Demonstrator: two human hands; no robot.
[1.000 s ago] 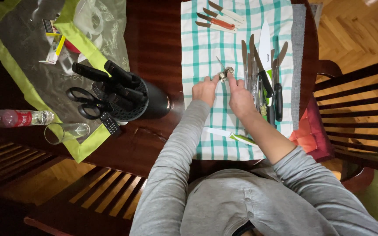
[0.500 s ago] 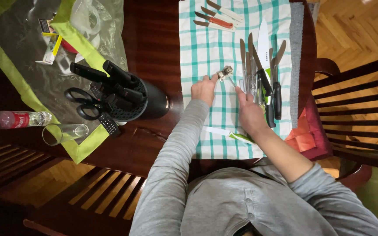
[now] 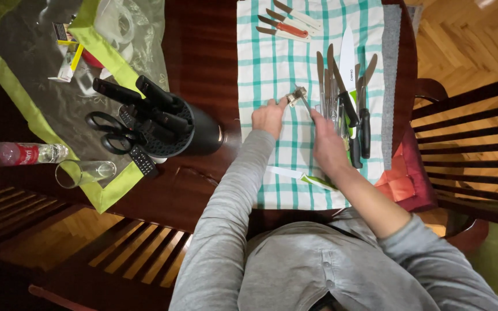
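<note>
My left hand [image 3: 269, 117] pinches a small metal tool [image 3: 295, 97] at its fingertips, over a green-and-white checked towel [image 3: 272, 63]. A thin rod runs from the tool toward my right hand [image 3: 327, 147], which lies back-up at the near end of a row of knives [image 3: 347, 98] on the towel. Whether its fingers hold the rod or a knife is hidden. A green-handled knife [image 3: 305, 178] lies on the towel just under my right wrist.
Three small knives [image 3: 286, 23] lie at the towel's far end. A black knife block [image 3: 188, 129] with scissors [image 3: 108, 129] stands left of the towel, beside a green-edged plastic sheet [image 3: 30, 75]. A bottle [image 3: 18, 154] and glass [image 3: 85, 171] lie near the table's left edge. A wooden chair [image 3: 474, 132] stands right.
My right hand has drawn back from the metal tool, down and to the right toward the knife handles. The left hand stays on the tool.
</note>
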